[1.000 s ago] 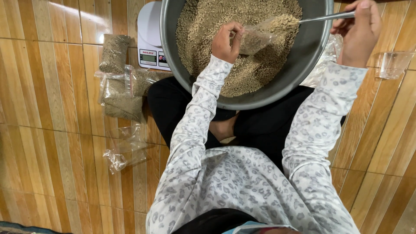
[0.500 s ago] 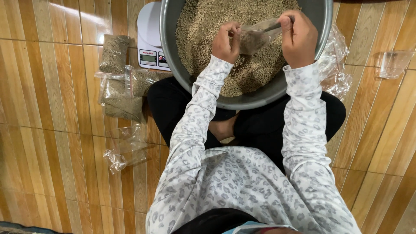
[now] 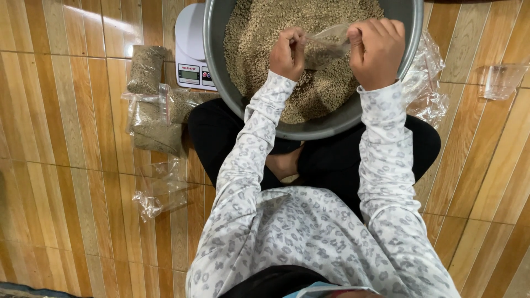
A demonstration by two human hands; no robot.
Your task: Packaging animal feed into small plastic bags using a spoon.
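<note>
A: I see a floor of glossy wooden planks [image 3: 66, 182], the person sitting on it in a pale spotted top and black trousers. What's in hand?

B: From my feed, a small clear plastic bag [image 3: 327, 48], partly filled with tan grain, at the upper middle of the frame. It hangs over the big grey metal bowl [image 3: 232, 96], which is heaped with the same pale grain [image 3: 309, 16].

A: And the hands?

B: The left hand [image 3: 288, 52] pinches one edge of the bag's mouth; the right hand [image 3: 377, 51] is clenched on the other edge. I cannot tell whether the right fist holds anything else.

A: Counts?

B: One bowl, one white kitchen scale [image 3: 190, 52] touching its rim at upper left. To the left I count about three filled bags [image 3: 154, 118] stacked together, though overlaps blur that. Below them lies one crumpled empty bag [image 3: 160, 196]. Loose clear plastic [image 3: 428, 83] sits just right of the bowl, and one more empty bag [image 3: 502, 80] lies at the far right edge.

A: Anything blocking?

B: The forearms cover the bowl's near rim.
</note>
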